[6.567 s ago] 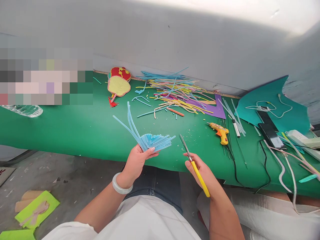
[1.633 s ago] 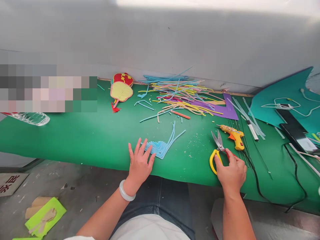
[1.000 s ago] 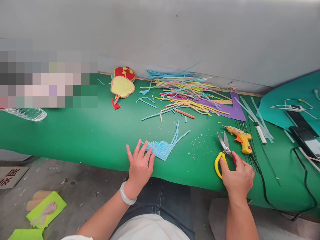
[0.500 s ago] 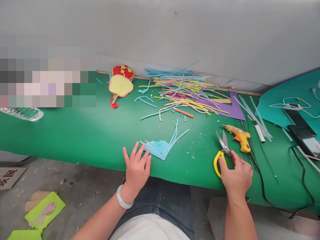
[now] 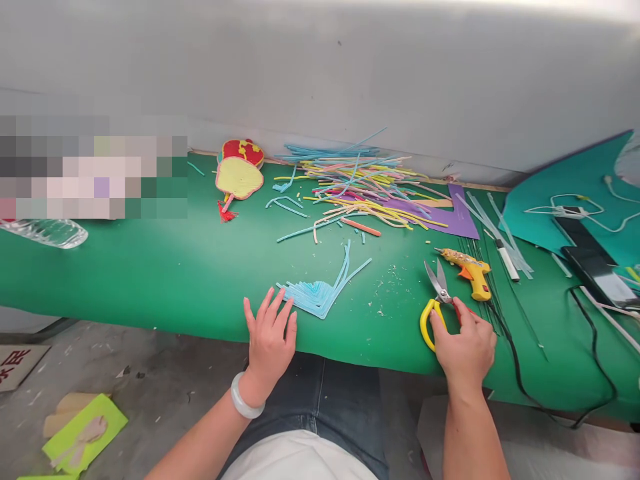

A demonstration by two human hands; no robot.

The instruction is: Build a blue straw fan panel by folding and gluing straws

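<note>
My left hand (image 5: 270, 333) lies flat on the front edge of the green table (image 5: 150, 273), fingers spread, just left of a fan-shaped piece of glued light-blue strips (image 5: 320, 290) that it is not quite touching. My right hand (image 5: 463, 343) rests on the yellow handles of a pair of scissors (image 5: 436, 303) lying on the table with the blades apart and pointing away from me. Its fingers curl over the handles.
A yellow glue gun (image 5: 467, 270) lies just beyond the scissors, beside black cables (image 5: 515, 360). A heap of coloured strips (image 5: 360, 183) and purple sheet (image 5: 463, 220) lie at the back, two small fans (image 5: 239, 173) to the left, a plastic bottle (image 5: 47, 232) far left, phones (image 5: 593, 267) right.
My left hand has slid back off the blue strip piece toward the table edge. My right hand stays on the scissors, which lie in the same place.
</note>
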